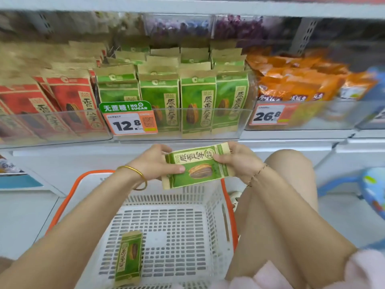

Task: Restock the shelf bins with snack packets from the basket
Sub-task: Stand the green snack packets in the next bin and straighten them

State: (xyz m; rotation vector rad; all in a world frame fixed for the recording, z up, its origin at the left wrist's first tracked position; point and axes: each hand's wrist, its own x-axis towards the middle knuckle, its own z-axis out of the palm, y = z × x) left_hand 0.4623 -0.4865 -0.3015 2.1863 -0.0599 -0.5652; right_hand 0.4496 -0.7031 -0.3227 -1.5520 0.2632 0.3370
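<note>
1. White basket (pixel 209 197) with an orange rim, low in the view; near edge cut off by the bottom of the frame and partly covered by both forearms.
2. Just above the basket's far wall: green snack packet (pixel 198 167), turned sideways, printed face up, held in the air between both hands.
3. Left hand (pixel 155 163) clamped on the packet's left end, thumb pressed on the printed face, other fingers curled behind and mostly hidden. Gold bangle (pixel 138 176) on that wrist.
4. Right hand (pixel 239 161) pinching the right end, thumb on the front, remaining fingers wrapped behind, out of sight. Thin bracelet (pixel 257 174) on that wrist.
5. On the basket's floor, near-left corner: second green packet (pixel 129 257), lying flat, lower end close to the frame edge.
6. Above and beyond the basket: clear shelf bin (pixel 245 122) with rows of upright green packets (pixel 198 101); back rows half hidden behind the front ones. Price tag (pixel 130 124) reading 12.8 on its front left.
7. Up and left of the basket: red packets (pixel 73 101), leaning, blurred, cut off at the frame's side.
8. Up and right of the basket: orange packets (pixel 291 84), smeared by motion blur, print unreadable; tag (pixel 268 115) reading 26.8.
9. Top shelf (pixel 208 28), far above the basket: purple and dark contents, too blurred to identify.
10. Right of the basket: bare knee (pixel 291 170), and a blue object (pixel 373 184) cut off by the edge, not identifiable.
</note>
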